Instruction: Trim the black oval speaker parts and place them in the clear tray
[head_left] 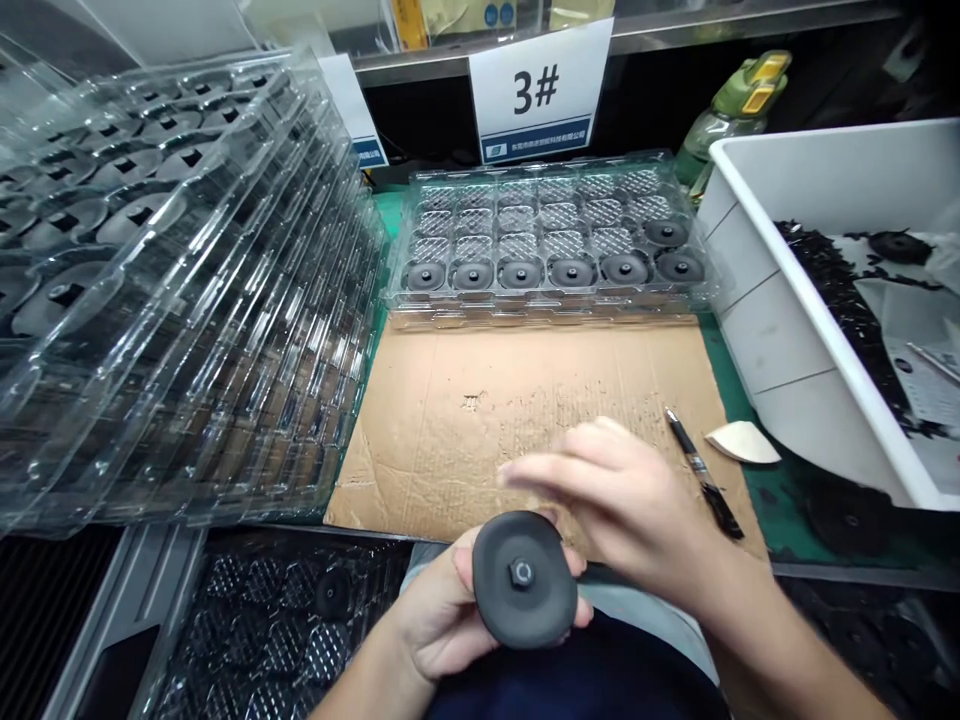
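Observation:
A round black rubber disc (491, 590) with a small hexagonal hub at its centre rests in my left hand (442, 620), whose fingers wrap round its edge from beneath. Just above and to the right of it is my right hand (626, 490), slightly blurred. Its fingers stretch to the left, apart from the disc, and I see nothing held in them. Under both hands lies a brown cardboard sheet (420, 400). Beyond that, a clear plastic tray (547, 300) carries a front row of similar black discs, plus one more behind at the right.
Tall stacked clear trays (300, 300) of black parts rise at left. A white bin (772, 320) with black scraps stands at right. Beside my right hand lie a black pen (701, 470) and a pale wedge (742, 442). A green-lidded bottle (724, 120) stands behind. Another tray (255, 630) sits below left.

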